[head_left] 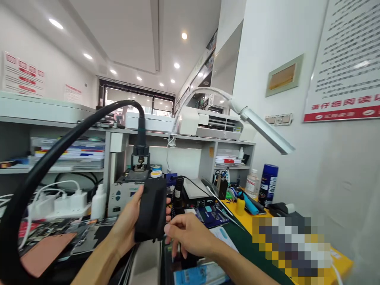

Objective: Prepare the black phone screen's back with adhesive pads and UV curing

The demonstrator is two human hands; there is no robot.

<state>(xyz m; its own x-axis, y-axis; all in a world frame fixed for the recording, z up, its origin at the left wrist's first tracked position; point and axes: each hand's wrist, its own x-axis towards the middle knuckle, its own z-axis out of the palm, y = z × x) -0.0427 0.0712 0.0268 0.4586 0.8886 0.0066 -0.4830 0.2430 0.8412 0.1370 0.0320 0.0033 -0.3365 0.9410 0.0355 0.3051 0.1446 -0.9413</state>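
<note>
My left hand is wrapped round a flat black phone-shaped slab, holding it upright, with fingertips showing past its right edge. Close to the slab's lower right corner is my right hand, its fingers curled and the thumb near the index finger. Whether something small sits in that pinch, or whether it touches the slab, I cannot tell. Below the right hand lies a blue and white packet on the bench. Behind the slab stands a grey hot-air station with its black hose arching at the left.
Loose parts and a pink phone back panel lie at the left, near a white bottle and white chargers. A lamp hangs over the right. A blue spray can, tweezers and a yellow bottle stand or lie rightward.
</note>
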